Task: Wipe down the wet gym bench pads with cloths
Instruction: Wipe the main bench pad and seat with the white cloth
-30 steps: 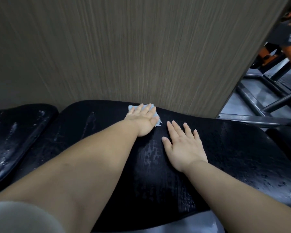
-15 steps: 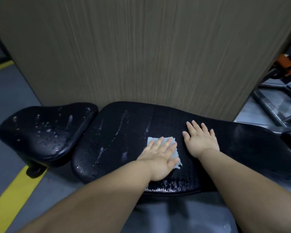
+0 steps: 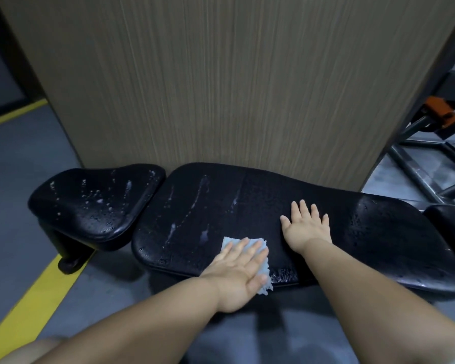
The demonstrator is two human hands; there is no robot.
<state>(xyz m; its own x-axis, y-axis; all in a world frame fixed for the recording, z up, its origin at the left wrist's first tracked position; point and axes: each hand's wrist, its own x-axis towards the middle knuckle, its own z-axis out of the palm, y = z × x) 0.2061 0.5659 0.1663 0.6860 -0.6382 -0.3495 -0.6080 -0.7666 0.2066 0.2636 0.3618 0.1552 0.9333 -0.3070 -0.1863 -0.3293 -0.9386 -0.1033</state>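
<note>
A long black bench pad [image 3: 210,206] lies across the middle, streaked with water on its left half. My left hand [image 3: 239,271] presses flat on a light blue cloth [image 3: 227,241] at the pad's near edge, with most of the cloth hidden under the palm. My right hand [image 3: 306,227] rests flat on the pad with its fingers spread, a little to the right of the cloth. A smaller black seat pad [image 3: 95,203] sits to the left, dotted with water drops.
A tall wood-grain panel [image 3: 221,88] stands right behind the bench. Grey floor with a yellow line [image 3: 34,298] runs at the left. Dark metal frame bars [image 3: 426,169] and an orange machine part [image 3: 447,114] are at the right. Another black pad [image 3: 452,227] shows at the right edge.
My left hand has slid the cloth from the pad's far edge toward me to its near edge. My right hand has stayed flat on the pad. The view has drawn back.
</note>
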